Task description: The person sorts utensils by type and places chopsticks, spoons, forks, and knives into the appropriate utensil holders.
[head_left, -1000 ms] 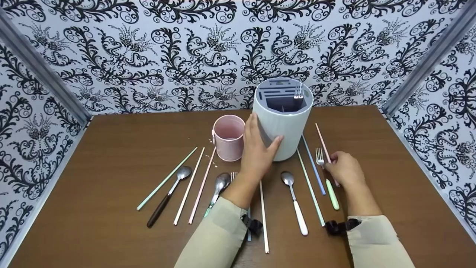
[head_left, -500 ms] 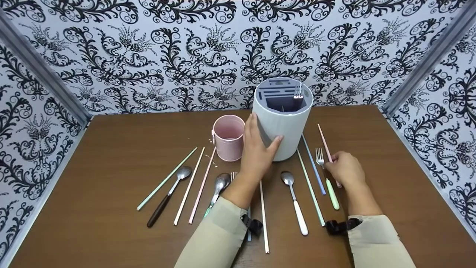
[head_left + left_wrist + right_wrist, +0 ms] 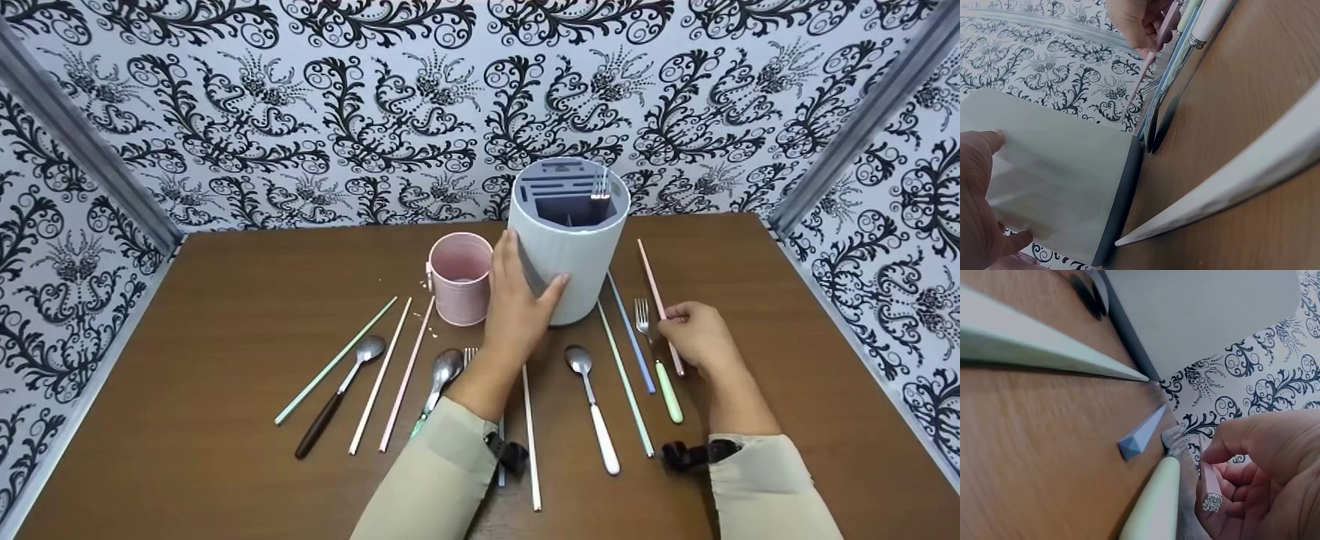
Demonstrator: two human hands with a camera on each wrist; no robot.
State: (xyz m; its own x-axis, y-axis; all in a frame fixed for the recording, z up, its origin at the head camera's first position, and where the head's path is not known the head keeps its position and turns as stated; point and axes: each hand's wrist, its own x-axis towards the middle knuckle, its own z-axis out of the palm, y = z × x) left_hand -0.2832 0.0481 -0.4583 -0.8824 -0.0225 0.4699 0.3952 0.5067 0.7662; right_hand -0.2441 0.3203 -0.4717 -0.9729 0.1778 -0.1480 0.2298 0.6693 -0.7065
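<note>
My left hand [image 3: 519, 300] holds a tall white cylindrical utensil holder [image 3: 581, 262] from its left side, thumb across the front and fingers along the wall. The holder stands upright, and a fork [image 3: 601, 184] sticks out of its grey slotted top, tines up. My right hand [image 3: 701, 337] pinches a pink chopstick [image 3: 651, 281] between thumb and fingers. In the right wrist view the patterned end of that chopstick [image 3: 1211, 492] points at the camera. Just left of it lies a fork with a light green handle [image 3: 669, 394], then a blue chopstick [image 3: 632, 334].
A pink cup [image 3: 460, 300] stands left of the holder. In front lie a white-handled spoon [image 3: 604, 439], a mint chopstick [image 3: 626, 382] and a white chopstick [image 3: 532, 442]. A black-handled spoon [image 3: 322, 420] and several chopsticks lie at left. Patterned walls bound the table [image 3: 225, 300].
The pink chopstick in my right hand has risen slightly, its far end reaching farther up the view. My left hand stays on the utensil holder.
</note>
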